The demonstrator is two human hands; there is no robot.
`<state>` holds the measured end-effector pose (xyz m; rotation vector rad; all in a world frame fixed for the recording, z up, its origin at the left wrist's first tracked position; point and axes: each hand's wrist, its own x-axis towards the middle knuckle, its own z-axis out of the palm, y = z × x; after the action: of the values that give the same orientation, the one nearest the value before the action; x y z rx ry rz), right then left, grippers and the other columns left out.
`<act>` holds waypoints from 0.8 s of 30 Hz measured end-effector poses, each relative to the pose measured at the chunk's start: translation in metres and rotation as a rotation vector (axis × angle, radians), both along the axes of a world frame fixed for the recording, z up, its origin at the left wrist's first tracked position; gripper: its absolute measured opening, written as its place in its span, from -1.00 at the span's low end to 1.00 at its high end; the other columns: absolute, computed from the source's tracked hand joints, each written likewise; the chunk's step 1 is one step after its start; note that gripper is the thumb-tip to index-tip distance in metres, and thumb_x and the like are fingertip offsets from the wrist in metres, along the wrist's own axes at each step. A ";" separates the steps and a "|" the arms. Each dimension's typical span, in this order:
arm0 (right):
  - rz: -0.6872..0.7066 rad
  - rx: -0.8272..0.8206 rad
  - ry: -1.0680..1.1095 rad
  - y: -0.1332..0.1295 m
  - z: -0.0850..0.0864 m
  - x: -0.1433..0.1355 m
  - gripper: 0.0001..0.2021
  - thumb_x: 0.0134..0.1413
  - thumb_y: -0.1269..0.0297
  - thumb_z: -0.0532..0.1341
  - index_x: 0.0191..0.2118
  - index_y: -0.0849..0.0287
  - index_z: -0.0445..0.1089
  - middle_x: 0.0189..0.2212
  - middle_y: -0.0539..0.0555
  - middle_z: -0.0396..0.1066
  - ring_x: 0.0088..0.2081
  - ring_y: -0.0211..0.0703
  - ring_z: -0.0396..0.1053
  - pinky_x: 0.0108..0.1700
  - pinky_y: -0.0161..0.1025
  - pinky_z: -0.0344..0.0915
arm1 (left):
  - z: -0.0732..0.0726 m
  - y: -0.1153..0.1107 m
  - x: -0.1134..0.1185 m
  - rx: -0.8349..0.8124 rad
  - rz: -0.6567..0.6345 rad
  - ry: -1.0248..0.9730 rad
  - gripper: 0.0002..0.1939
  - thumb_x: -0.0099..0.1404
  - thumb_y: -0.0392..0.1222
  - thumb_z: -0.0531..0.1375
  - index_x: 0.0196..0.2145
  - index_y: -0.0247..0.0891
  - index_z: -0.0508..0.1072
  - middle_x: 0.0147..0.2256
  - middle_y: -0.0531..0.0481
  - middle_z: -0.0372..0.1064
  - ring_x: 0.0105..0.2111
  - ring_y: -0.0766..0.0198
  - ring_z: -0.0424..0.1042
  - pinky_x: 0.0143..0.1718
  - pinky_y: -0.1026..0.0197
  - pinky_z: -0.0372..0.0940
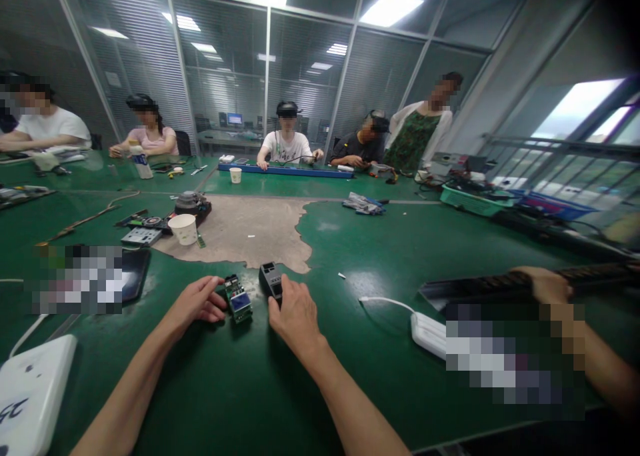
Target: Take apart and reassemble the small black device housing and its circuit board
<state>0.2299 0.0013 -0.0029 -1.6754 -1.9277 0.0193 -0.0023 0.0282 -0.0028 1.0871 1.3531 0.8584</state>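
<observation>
A small green circuit board module [239, 301] with a blue display lies on the green table. Close to its left edge is my left hand [203, 301], fingers apart and slightly curled, with nothing seen in them. Just right of the board, a dark grey plastic housing [271, 279] rests at a slant. My right hand [296, 308] has its thumb and fingers around the near end of this housing, which they partly cover. Board and housing are apart.
A paper cup [183, 229] and dismantled parts [193, 205] stand beyond my left hand. A white power adapter [429, 334] lies at right, near another person's hand [545, 284] on a long dark part [480, 287]. Crumpled gloves [364, 204] lie further back; several people sit across.
</observation>
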 end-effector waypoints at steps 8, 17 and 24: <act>0.120 0.117 0.225 -0.006 0.018 -0.010 -0.61 0.14 0.21 0.09 0.07 0.18 0.22 -0.15 0.14 0.38 -0.15 -0.06 0.31 -0.07 -0.15 0.20 | -0.003 0.000 -0.001 0.024 0.007 -0.016 -0.38 0.13 0.25 0.11 -0.03 -0.30 0.28 -0.48 -0.10 0.45 -0.54 0.18 0.49 -0.55 0.25 0.33; 0.313 0.134 0.202 -0.024 0.012 -0.043 -0.56 0.14 0.17 0.11 0.11 0.22 0.20 -0.14 0.18 0.36 -0.08 -0.02 0.27 0.03 -0.06 0.15 | -0.006 0.001 -0.002 0.051 -0.016 -0.041 -0.45 0.16 0.23 0.10 -0.08 -0.25 0.25 -0.49 -0.07 0.45 -0.57 0.22 0.47 -0.56 0.26 0.33; 0.305 0.125 0.135 -0.023 0.011 -0.048 -0.54 0.14 0.19 0.11 0.14 0.22 0.18 -0.13 0.19 0.34 -0.08 -0.01 0.25 0.04 -0.04 0.13 | -0.003 -0.001 0.000 0.043 -0.005 -0.034 -0.42 0.15 0.24 0.11 -0.04 -0.24 0.25 -0.49 -0.09 0.45 -0.59 0.22 0.47 -0.58 0.27 0.33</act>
<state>0.1819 -0.0215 0.0086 -1.2560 -2.0185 0.1239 -0.0019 0.0275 -0.0063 1.1047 1.3083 0.9020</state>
